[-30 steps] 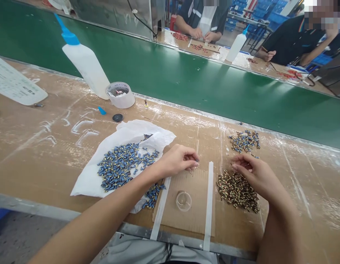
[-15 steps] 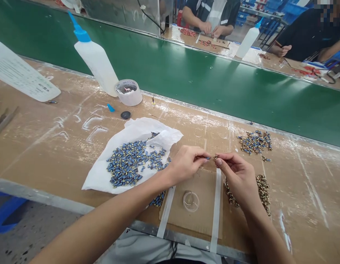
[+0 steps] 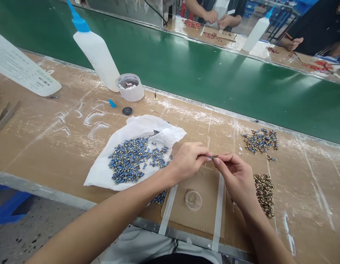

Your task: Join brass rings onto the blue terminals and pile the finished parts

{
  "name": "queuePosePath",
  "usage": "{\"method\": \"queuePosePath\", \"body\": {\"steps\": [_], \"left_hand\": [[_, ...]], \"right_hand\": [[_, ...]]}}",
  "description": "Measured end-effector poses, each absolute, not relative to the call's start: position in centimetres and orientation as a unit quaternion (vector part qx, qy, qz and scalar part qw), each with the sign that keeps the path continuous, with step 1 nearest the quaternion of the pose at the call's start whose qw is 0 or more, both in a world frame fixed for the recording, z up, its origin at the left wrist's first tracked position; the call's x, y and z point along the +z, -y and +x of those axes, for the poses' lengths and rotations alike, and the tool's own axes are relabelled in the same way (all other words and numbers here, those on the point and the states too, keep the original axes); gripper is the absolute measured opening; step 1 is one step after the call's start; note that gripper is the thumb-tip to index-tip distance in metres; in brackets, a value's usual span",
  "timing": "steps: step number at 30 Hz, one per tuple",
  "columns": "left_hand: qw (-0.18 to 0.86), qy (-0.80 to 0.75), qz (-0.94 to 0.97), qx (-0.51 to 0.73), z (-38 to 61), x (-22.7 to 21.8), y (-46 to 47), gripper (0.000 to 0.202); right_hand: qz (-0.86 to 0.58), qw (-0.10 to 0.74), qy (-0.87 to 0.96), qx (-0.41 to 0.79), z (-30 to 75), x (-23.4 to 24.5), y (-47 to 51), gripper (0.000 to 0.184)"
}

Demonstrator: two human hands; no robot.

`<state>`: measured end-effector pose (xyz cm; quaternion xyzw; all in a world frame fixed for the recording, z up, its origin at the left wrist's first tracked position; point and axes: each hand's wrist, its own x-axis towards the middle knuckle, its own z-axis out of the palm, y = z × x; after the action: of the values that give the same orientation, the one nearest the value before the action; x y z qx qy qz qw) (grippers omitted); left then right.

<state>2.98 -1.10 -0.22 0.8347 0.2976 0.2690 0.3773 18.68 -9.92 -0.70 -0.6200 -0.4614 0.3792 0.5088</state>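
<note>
Since a second ago your hands have come together, fingertips nearly meeting. Your left hand (image 3: 190, 158) pinches a small blue piece (image 3: 211, 157), your right hand (image 3: 237, 176) a small brown piece (image 3: 215, 156). Ends look touching; can't tell if joined. From there: blue pile (image 3: 128, 161) on white sheet (image 3: 100, 176) at 9 o'clock, brown pile (image 3: 265, 194) at 4, mixed pile (image 3: 260, 140) between 2 and 3, clear cup (image 3: 193, 201) at 7.
</note>
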Motion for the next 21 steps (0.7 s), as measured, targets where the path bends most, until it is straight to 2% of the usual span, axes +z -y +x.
{"method": "queuePosePath", "body": {"steps": [6,9,13,18,21], "left_hand": [[0.159,-0.279,0.922,0.216,2.8,-0.4,1.5,0.021],[0.102,-0.264,0.943,0.177,2.7,-0.2,1.7,0.020],[0.112,-0.272,0.946,0.137,2.8,0.0,1.9,0.016],[0.176,-0.287,0.935,0.115,2.9,0.4,2.1,0.011],[0.186,-0.283,0.936,0.096,2.8,0.4,2.2,0.009]], "right_hand": [[-0.622,0.486,0.500,0.356,18.8,-1.2,10.3,0.015],[-0.622,0.473,0.520,0.345,18.8,-1.6,10.4,0.012],[-0.612,0.469,0.529,0.354,18.7,-2.0,10.3,0.011],[-0.592,0.494,0.514,0.375,18.3,-2.4,10.2,0.014],[-0.587,0.476,0.536,0.376,18.3,-2.4,10.3,0.015]]}}
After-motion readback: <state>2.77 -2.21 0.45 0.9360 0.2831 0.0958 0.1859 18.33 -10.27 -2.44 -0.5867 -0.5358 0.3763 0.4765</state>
